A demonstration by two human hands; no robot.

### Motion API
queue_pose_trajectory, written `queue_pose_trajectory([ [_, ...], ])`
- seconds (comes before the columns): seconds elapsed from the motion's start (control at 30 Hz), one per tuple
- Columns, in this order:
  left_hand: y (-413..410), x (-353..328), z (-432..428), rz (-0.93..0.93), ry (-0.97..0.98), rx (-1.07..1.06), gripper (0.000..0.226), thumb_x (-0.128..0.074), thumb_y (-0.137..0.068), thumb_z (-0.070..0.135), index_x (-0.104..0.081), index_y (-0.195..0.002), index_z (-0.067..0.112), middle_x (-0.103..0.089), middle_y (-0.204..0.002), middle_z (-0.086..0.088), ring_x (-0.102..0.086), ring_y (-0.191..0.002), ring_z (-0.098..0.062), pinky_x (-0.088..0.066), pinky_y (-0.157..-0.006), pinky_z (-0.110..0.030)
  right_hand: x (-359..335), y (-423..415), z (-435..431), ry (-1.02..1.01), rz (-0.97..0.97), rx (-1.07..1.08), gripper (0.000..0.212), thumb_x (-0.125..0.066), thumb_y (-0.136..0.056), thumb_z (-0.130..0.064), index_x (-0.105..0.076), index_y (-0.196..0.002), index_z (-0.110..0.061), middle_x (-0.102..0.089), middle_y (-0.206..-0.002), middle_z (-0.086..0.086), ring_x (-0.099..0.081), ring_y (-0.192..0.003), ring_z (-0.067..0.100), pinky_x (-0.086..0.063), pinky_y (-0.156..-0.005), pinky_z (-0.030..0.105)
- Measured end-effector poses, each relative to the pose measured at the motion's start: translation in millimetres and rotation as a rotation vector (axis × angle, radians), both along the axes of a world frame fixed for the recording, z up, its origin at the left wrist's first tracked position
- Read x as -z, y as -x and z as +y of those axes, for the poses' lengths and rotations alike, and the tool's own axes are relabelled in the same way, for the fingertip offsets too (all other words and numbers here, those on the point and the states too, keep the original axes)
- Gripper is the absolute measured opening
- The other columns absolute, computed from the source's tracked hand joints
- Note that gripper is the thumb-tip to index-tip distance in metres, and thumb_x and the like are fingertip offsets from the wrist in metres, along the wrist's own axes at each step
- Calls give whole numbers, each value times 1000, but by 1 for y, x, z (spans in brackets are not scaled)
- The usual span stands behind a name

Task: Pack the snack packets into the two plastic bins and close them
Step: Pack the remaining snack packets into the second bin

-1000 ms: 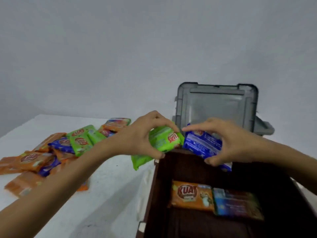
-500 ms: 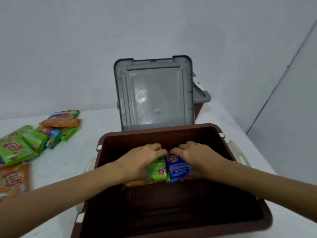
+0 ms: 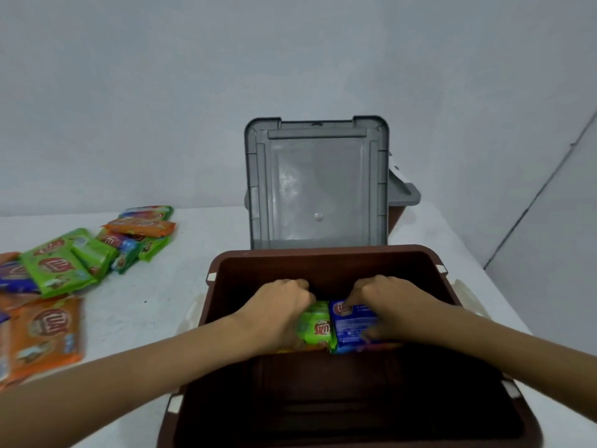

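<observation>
One open brown bin; one upright grey lid; one green packet; one blue packet; loose packet pile uncounted.

Entry, markings read:

- Green packet in the brown bin: red oval logo, white letters "UAT" legible, logo not upright to the camera. Any leading letter was not made out.
- Blue packet, touching the green one: same red logo at its far end, "UAT" legible. White small print below it was too fine to read.
- Orange packet on the table: large round logo, "UAT" legible though blurred.
- Large green packet on the table: two red logos, "UAT" legible on the nearer.
- Far packets: similar logos, lettering unreadable.
</observation>
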State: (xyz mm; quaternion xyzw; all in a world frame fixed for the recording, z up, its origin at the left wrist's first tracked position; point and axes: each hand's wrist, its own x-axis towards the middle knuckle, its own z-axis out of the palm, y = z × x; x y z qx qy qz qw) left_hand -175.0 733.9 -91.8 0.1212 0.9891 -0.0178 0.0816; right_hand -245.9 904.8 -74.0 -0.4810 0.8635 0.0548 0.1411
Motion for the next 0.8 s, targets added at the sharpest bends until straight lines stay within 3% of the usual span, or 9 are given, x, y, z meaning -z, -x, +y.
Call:
queue_pose_trajectory([
  [0.1,2,-9,-7,12,-131,-65,47,-66,-79,44,-61,-119,19,-62,-115,0,-60,-101,-16,-49,-85,-29,-23,10,-8,95,-149,38,36,-66,-83,-33,-64,-116,-20,-66,-114,-5,-59,-82,-5,-44,-73,9],
  [0.2,3,-31,-25,67,-482,-173,26,-65,-83,38,-72,-99,18,-73,-88,2,-67,-77,-6,-53,-73,-21,-48,15,-30,271,-187,52,25,-69,-82,-28,-71,-104,-17,-71,-86,-8,-54,-55,-15,-40,-59,1],
  [0.33,-10,-59,-73,259,-752,-328,14,-70,-80,28,-74,-89,17,-73,-75,0,-69,-73,-10,-54,-74,-25,-69,10,-82,473,-169,-19,24,-67,-83,-24,-70,-107,-21,-72,-96,-2,-62,-75,0,-45,-68,8],
  [0.47,-37,-75,-141,406,-732,-503,16,-68,-79,34,-72,-89,22,-72,-80,7,-66,-76,2,-53,-79,-21,-72,2,-152,614,-143,-94,38,-64,-84,-29,-60,-121,-25,-67,-110,-3,-61,-96,11,-49,-87,29],
  [0.53,-51,-76,-179,472,-681,-652,32,-62,-69,48,-70,-91,27,-71,-89,8,-64,-78,6,-49,-75,-14,-72,-3,-190,618,-144,-132,43,-62,-85,-29,-55,-127,-25,-62,-118,0,-56,-107,16,-47,-91,33],
  [0.63,-65,-66,-234,465,-617,-893,43,-63,-72,47,-62,-109,25,-61,-117,-2,-60,-103,-14,-42,-80,-23,-68,-9,-248,615,-167,-175,45,-61,-86,-29,-53,-129,-21,-58,-121,8,-54,-110,22,-45,-92,37],
  [0.8,-72,-39,-303,206,-470,-1268,69,-56,-88,44,-29,-142,11,-22,-146,-19,-33,-131,-36,-34,-103,-39,-43,-3,-344,537,-210,-144,54,-58,-86,-37,-44,-136,-21,-50,-128,13,-45,-121,27,-40,-97,34],
])
